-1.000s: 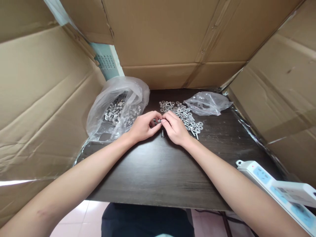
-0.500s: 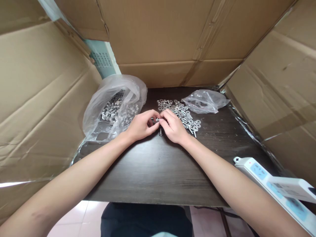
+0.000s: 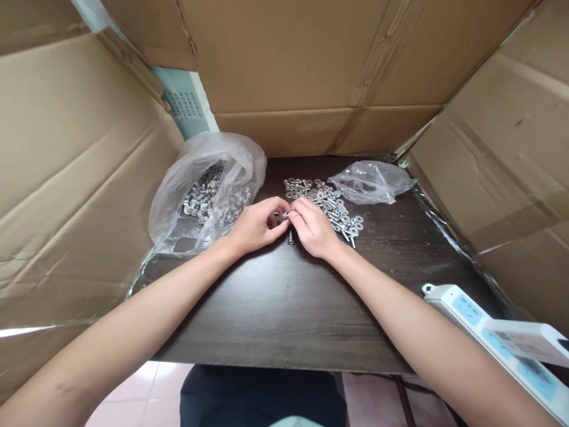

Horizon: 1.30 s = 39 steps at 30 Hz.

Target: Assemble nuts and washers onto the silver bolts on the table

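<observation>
My left hand [image 3: 260, 225] and my right hand [image 3: 312, 227] meet fingertip to fingertip over the dark table. Between them is a small metal bolt [image 3: 285, 216], partly hidden by the fingers. The left thumb and fingers pinch one side of it, and the right thumb and forefinger close on the other end. Just below the fingertips, a single bolt [image 3: 290, 238] rests on the table. Behind and beside my right hand spreads a loose pile of washers, nuts and bolts [image 3: 340, 210].
A clear plastic bag [image 3: 162, 204] with many metal fasteners stands at left. A flatter plastic bag [image 3: 377, 178] lies at back right. Cardboard walls [image 3: 293, 59] enclose the dark table [image 3: 284, 320] on three sides. A white power strip [image 3: 444, 296] sits at the right edge.
Both hands stay in nearly the same place, still pinching the bolt. The right thumb and fingers have shifted slightly around it.
</observation>
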{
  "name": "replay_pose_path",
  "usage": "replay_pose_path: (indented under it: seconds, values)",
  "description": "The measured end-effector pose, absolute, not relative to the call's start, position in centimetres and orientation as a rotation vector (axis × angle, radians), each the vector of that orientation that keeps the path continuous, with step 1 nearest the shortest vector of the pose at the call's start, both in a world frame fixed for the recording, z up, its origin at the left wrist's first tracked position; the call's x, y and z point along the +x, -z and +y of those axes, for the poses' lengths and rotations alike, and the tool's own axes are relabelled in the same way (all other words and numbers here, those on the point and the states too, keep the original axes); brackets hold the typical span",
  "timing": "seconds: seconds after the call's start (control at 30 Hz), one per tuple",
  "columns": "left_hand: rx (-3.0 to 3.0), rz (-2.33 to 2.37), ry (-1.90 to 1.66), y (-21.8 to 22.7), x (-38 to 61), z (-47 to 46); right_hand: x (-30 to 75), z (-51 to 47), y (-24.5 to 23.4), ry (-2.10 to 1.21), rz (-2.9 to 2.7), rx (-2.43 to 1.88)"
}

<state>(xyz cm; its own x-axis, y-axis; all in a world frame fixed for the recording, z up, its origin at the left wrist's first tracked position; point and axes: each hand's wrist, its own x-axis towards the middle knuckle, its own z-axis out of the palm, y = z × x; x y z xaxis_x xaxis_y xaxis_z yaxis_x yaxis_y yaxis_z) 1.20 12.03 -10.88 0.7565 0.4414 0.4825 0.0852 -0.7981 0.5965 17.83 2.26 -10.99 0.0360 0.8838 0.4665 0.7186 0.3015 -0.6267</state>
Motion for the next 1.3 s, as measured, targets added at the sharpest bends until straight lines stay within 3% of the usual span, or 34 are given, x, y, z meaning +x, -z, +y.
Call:
replay_pose_path:
  seconds: [1.03,1.3]
  values:
    - [2.423,0.377,-0.857,10.81,1.16,11.99,17.89,2.20,10.92,-0.253,-1.721,-1.460]
    - [2.431,0.399,-0.900,10.78,1.28,12.17,17.63,2.57,11.09,-0.114,-1.747,-1.534]
